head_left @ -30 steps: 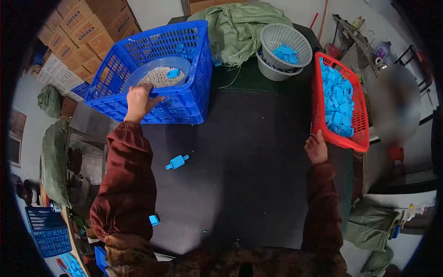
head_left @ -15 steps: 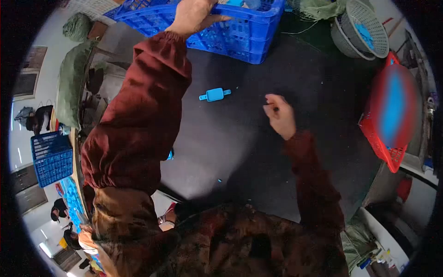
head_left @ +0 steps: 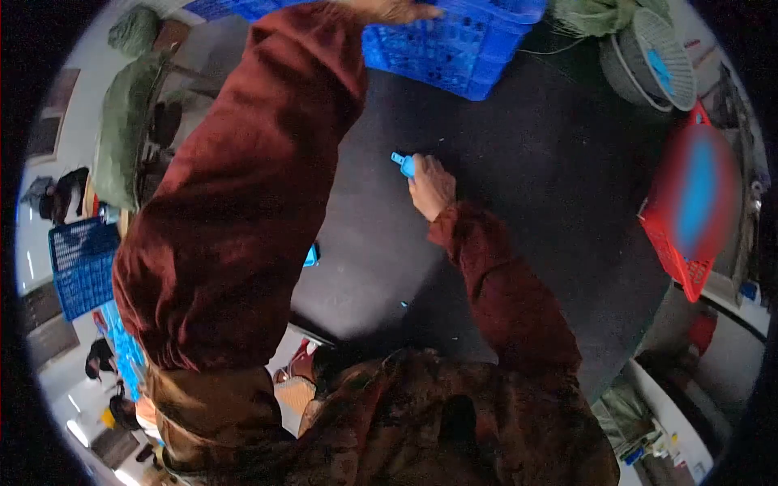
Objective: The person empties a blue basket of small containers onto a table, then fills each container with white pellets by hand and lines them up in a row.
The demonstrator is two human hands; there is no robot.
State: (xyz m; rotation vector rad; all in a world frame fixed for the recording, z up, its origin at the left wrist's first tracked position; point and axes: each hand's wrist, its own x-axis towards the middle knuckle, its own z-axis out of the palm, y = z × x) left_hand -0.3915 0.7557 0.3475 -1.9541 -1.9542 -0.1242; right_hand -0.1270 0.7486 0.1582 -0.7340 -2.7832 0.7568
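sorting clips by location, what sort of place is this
Likely a small workshop for sorting or assembling plastic parts: a blue crate, a red basket of blue pieces, and a dark worktable.

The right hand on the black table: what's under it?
The right hand covers most of a small blue plastic piece; only one end pokes out past the fingers. The rest of the piece and the black table beneath are hidden.

Light blue plastic piece (head_left: 403, 163) under the right hand (head_left: 432, 188); dark maroon sleeves (head_left: 243, 186); bright blue crate (head_left: 454, 44) by the left hand (head_left: 395, 10); black table (head_left: 519, 194); red basket (head_left: 673, 259).
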